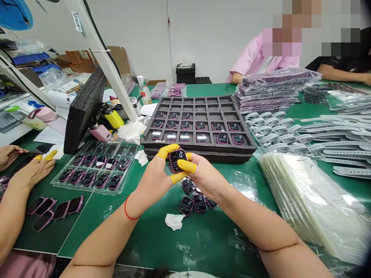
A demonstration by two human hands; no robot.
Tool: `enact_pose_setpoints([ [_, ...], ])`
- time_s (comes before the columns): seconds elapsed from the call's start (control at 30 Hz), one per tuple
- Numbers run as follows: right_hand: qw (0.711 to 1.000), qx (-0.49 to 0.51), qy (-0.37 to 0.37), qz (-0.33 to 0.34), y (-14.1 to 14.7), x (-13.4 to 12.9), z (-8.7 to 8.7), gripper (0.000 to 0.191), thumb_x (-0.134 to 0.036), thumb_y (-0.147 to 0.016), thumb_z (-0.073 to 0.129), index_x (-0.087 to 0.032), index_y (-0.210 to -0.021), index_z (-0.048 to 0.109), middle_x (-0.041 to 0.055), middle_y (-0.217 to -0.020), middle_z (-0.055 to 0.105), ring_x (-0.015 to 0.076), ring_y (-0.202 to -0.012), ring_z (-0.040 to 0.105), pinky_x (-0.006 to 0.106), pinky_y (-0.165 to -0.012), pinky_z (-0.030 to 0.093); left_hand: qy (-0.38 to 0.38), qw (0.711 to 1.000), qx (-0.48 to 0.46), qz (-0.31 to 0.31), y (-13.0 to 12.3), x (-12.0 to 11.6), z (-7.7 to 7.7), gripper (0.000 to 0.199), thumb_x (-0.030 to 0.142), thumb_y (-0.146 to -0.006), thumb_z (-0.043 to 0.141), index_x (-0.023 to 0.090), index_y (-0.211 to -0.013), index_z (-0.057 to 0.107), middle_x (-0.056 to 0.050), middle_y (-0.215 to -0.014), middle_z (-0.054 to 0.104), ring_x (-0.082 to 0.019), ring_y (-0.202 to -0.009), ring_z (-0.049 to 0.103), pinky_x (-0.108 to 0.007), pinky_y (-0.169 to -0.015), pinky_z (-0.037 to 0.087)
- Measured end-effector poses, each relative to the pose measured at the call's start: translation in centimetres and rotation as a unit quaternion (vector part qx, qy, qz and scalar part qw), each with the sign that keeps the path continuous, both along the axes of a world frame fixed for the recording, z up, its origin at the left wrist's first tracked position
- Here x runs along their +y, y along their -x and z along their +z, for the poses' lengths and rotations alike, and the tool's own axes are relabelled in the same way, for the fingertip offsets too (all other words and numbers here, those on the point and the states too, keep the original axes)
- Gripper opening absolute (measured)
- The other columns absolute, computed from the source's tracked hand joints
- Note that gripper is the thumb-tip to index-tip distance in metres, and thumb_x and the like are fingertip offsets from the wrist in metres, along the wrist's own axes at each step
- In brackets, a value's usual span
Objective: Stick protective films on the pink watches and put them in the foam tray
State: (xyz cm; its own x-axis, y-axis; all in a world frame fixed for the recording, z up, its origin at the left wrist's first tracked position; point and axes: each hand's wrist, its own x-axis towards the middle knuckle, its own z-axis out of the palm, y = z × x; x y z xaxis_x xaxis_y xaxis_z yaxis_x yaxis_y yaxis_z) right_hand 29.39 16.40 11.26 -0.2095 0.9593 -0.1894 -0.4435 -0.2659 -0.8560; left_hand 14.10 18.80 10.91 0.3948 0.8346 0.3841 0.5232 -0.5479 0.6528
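Between both hands, above the green table, I hold a smartwatch case (174, 160) with a purple frame and a printed film on its dark face. My left hand (153, 179) grips its left side, yellow finger cots on thumb and index finger. From the right, my right hand (204, 175) pinches it, its yellow-tipped thumb across the face. Below them lie several more watch cases (186, 205), partly hidden by my right hand. A crumpled white wipe (174, 222) rests nearby. Just beyond is a black foam tray (199, 148), its front rows holding watch cases.
At left, a clear plastic tray (95, 188) holds watch cases, beside a co-worker's hands (37, 170). White watch straps (304, 143) and a stack of clear bags (307, 204) lie at right. Purple packs (269, 90) are piled behind. A white post (107, 65) slants up at left.
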Motion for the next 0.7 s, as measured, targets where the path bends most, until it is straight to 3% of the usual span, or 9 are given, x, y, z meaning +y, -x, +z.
enact_pose_setpoints([
  [0.3,0.982,-0.080,-0.075,0.154,-1.3,-0.4,1.9,0.031,-0.032,-0.067,0.082,-0.017,-0.087,0.064,-0.0014,-0.085,0.060,0.0114,-0.080,0.052,0.027,-0.076,0.043,0.067,0.998,0.004,-0.019,0.7,0.0,1.6,0.054,0.037,-0.069,0.079,0.025,-0.118,0.060,-0.004,-0.116,0.070,-0.026,-0.106,0.067,-0.035,-0.086,0.058],
  [0.57,0.984,-0.104,-0.079,0.124,-2.0,-0.3,1.9,0.016,-0.021,-0.076,0.070,-0.018,-0.091,0.064,0.0008,-0.089,0.062,0.0128,-0.082,0.056,0.029,-0.081,0.045,0.057,0.998,0.007,-0.009,0.8,-0.2,1.7,0.052,0.036,-0.069,0.080,0.027,-0.117,0.062,-0.003,-0.116,0.071,-0.026,-0.106,0.066,-0.040,-0.091,0.056],
  [0.7,0.984,-0.103,-0.073,0.125,-1.8,-0.2,1.6,0.020,-0.024,-0.074,0.074,-0.017,-0.090,0.064,0.0004,-0.089,0.061,0.0124,-0.081,0.055,0.028,-0.079,0.044,0.043,0.999,0.022,-0.010,0.7,-0.2,1.7,0.051,0.036,-0.070,0.079,0.026,-0.117,0.062,-0.003,-0.117,0.071,-0.027,-0.106,0.066,-0.041,-0.092,0.056],
])
